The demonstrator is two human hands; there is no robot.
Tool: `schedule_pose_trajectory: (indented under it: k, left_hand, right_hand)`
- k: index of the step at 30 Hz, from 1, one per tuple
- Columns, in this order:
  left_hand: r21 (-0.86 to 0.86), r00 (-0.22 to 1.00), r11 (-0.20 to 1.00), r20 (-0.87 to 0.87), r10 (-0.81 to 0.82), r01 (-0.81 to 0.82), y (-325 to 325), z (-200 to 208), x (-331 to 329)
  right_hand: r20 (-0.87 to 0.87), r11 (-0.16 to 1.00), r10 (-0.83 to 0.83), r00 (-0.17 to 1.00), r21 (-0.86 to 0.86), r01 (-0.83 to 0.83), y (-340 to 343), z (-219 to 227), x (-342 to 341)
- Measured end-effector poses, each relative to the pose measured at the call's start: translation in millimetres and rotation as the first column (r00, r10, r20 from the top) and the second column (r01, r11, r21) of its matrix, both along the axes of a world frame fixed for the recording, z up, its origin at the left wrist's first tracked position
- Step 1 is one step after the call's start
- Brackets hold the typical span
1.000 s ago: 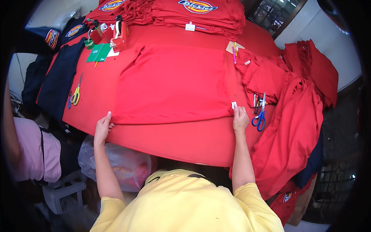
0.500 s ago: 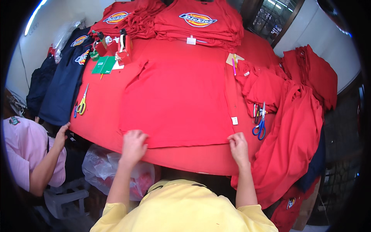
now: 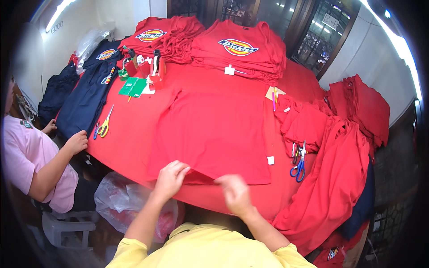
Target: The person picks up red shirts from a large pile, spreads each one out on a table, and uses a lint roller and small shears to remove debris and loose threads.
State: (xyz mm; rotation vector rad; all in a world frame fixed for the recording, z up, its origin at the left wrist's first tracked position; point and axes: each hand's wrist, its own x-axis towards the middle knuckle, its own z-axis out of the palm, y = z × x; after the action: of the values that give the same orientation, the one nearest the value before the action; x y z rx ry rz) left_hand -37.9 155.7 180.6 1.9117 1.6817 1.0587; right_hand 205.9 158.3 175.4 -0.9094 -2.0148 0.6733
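A red T-shirt (image 3: 210, 138) lies spread on the red-covered table in front of me, its hem toward me and a small white tag (image 3: 271, 160) beside its right edge. My left hand (image 3: 172, 179) pinches the hem left of the middle, and the cloth gapes slightly there, showing a darker fold. Just right of it, my right hand (image 3: 234, 193) is over the hem, smeared by motion. Its fingertips point at the raised edge, but whether they grip it I cannot make out.
Stacked red shirts (image 3: 241, 49) stand at the back. Blue-handled scissors (image 3: 298, 169) lie right, beside heaped red garments (image 3: 330, 178); yellow-handled scissors (image 3: 105, 125) lie left, below a green notebook (image 3: 132, 86). At far left, another person's hand (image 3: 77, 142) rests near dark blue garments (image 3: 87, 107).
My right hand has left the hem's right corner and moved inward to the left. My left hand has shifted a little right along the hem, which now gapes. The view has tilted up.
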Motion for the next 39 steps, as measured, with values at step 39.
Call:
schedule_pose_trajectory:
  k: [39]
  left_hand:
    - [-0.493,0.53,0.293,0.454,-0.716,0.819,-178.6,5.0,-34.2]
  right_hand:
    - [0.217,0.549,-0.128,0.968,-0.797,0.251,-210.6,-108.1,61.1]
